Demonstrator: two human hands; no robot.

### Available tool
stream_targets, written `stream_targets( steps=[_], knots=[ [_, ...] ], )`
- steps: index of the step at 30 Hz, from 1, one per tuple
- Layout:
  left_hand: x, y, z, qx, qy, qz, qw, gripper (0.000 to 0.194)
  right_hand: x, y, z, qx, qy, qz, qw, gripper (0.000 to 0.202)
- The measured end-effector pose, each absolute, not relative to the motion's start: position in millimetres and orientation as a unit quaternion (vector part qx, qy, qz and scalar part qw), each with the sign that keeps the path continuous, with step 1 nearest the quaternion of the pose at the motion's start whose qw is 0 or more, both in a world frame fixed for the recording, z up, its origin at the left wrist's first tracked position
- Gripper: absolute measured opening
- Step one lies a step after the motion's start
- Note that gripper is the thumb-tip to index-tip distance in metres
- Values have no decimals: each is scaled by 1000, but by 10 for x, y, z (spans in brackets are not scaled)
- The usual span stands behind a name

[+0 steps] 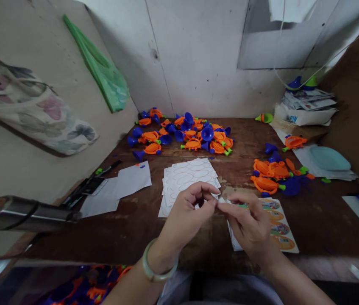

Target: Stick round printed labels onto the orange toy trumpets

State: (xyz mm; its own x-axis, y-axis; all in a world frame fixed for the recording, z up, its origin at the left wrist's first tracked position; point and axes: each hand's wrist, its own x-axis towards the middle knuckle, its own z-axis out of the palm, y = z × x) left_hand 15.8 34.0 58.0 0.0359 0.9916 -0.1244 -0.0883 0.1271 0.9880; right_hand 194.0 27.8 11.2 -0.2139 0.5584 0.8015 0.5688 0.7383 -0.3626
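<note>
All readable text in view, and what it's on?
"PIN", blue letters, probable reading only: white plastic package at right.
Too small or blurred: print on the colourful oval-sticker sheet by the right hand, and on the stacked printed papers.
No other text readable.

Detail at fingertips (212,203) too small to tell. Sticker sheet (282,226) partly hidden (right hand (252,224) over it). Flask (23,214) cropped left.

My workplace is a small assembly workshop or home workroom; which of the two cannot be determined. Indicators: a worn wooden workbench (128,228) beneath my fingers (209,203); multiple like orange-and-blue plastic toys (192,133) beyond them; sticker sheets (289,228) just right of them; stained wall panels (195,55) behind.
</note>
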Motion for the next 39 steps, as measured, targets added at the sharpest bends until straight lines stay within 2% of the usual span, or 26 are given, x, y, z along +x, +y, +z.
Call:
stream_targets(
  steps=[8,13,16,19,22,24,25,28,30,32,36,39],
  knots=[
    [103,268,570,502,532,479,485,21,1847,271,28,-339,-768,24,543,47],
    [86,231,528,501,537,494,465,19,1832,315,80,-347,-767,11,539,34],
    [70,252,496,513,528,498,459,16,1863,297,107,-336,-777,-5,532,33],
    [13,345,463,500,533,503,461,16,1908,170,156,-308,-827,-36,469,29],
    [-75,475,453,481,554,529,427,20,1938,-3,229,-212,-897,-36,386,11],
    [-120,536,469,489,551,529,420,23,1941,-51,250,-206,-893,-18,400,9],
    [-131,552,482,497,544,521,431,25,1936,-41,244,-235,-877,-6,418,17],
    [-119,556,510,517,517,501,462,26,1897,96,166,-347,-816,39,461,57],
    [-95,542,501,534,511,503,448,26,1864,207,98,-372,-789,72,484,71],
    [-83,531,473,563,512,488,427,24,1841,281,49,-368,-782,100,493,71],
    [-95,524,434,611,513,428,424,22,1839,312,38,-343,-794,130,484,60],
    [-99,523,445,606,516,431,425,20,1844,313,65,-362,-783,128,490,55]
  ],
)
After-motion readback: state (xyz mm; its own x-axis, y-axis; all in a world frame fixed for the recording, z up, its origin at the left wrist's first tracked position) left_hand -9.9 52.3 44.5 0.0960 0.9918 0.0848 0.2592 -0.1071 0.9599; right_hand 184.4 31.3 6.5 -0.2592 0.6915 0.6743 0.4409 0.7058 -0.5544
